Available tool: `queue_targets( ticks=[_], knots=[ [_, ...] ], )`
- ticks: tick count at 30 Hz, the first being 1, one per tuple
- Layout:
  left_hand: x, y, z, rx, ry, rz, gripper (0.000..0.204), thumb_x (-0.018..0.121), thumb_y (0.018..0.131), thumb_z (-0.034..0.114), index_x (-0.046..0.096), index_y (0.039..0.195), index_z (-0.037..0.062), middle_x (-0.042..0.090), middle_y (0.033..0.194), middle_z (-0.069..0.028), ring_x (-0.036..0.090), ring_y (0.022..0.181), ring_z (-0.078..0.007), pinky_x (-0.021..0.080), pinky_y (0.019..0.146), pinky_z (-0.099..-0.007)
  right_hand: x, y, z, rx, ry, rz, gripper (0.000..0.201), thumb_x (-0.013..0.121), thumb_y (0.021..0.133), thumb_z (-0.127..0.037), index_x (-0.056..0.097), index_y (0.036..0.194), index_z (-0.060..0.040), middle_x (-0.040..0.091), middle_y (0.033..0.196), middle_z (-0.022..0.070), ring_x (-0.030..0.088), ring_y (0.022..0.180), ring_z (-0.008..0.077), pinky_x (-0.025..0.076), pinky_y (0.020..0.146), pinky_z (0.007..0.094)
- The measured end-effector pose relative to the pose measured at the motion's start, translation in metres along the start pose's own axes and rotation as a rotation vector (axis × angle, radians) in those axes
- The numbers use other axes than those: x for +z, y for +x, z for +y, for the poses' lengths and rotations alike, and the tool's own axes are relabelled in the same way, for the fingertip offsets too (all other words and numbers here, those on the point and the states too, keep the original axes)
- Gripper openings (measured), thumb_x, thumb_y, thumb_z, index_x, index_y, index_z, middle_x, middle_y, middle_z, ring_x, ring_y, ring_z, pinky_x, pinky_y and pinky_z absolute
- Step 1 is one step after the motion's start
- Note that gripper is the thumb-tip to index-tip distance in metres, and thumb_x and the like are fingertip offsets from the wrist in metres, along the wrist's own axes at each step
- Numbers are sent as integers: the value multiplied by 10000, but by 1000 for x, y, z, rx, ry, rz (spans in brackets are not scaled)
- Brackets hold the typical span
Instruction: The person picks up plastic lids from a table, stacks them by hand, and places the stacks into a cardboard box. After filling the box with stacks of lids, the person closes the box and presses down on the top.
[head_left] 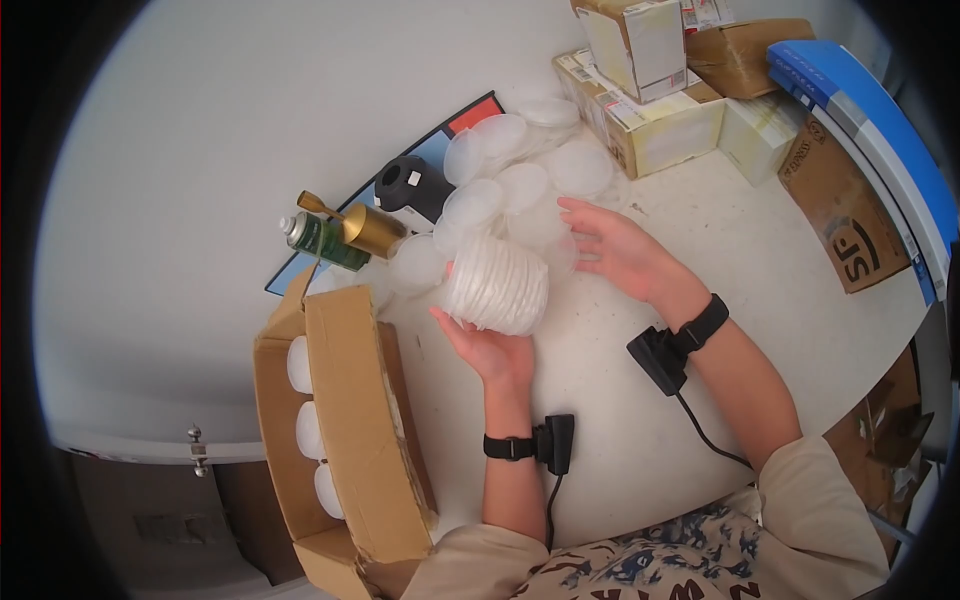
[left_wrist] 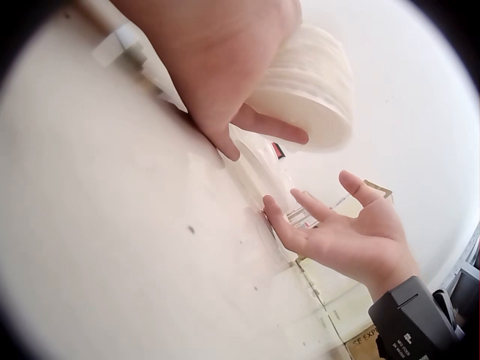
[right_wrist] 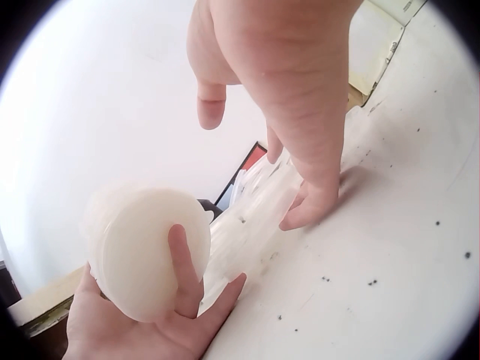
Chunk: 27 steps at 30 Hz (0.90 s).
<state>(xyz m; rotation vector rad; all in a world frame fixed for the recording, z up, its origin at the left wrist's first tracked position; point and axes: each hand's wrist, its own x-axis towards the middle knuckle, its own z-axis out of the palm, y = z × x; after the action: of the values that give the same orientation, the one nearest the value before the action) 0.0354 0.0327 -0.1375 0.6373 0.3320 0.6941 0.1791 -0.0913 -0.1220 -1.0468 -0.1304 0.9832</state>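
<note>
A thick stack of translucent white round lids (head_left: 499, 286) rests in my left hand (head_left: 495, 352), over the white table. In the right wrist view one finger of the left hand (right_wrist: 154, 330) lies across the flat end of the stack (right_wrist: 139, 251). To the right, my right hand (head_left: 628, 250) has its fingers spread and holds nothing visible. Its fingertips are beside the loose pile of similar lids (head_left: 525, 190); whether they touch is unclear. The left wrist view shows the right hand (left_wrist: 352, 232) apart from the stack (left_wrist: 319, 82).
An open cardboard box (head_left: 365, 420) with white round items stands at the left. Behind are a green spray can (head_left: 325, 240), a gold container (head_left: 370, 232) and a black object (head_left: 412, 185). Several cartons (head_left: 660, 130) stand at the back right, near a blue-and-white panel (head_left: 870, 130).
</note>
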Motion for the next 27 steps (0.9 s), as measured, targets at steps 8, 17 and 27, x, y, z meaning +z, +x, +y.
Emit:
queue_targets(
  ticks=[8,17,27],
  knots=[
    [4,-3,1,-25,7,8,713,287,975,636,295,1519,176,345,1532,-46,338,1402,-268,268,1157,-468,-4,1,-2,7,64,-57,515,551,945,-290,462,1390,-48,526,1318,47,491,1183,165,380,1019,350],
    [3,-4,0,-18,35,-10,712,276,980,628,277,1526,171,333,1539,-42,321,1412,-262,252,1165,-454,-21,7,-7,-140,-208,48,326,590,942,-274,665,1126,-16,657,1087,38,596,988,143,455,906,306],
    [-1,-3,0,-42,40,-34,692,288,988,609,280,1524,172,326,1541,-39,317,1411,-260,251,1166,-442,-45,-8,-38,-356,-547,294,284,702,848,-164,708,1081,-3,683,1003,37,596,843,105,467,784,252]
  ],
)
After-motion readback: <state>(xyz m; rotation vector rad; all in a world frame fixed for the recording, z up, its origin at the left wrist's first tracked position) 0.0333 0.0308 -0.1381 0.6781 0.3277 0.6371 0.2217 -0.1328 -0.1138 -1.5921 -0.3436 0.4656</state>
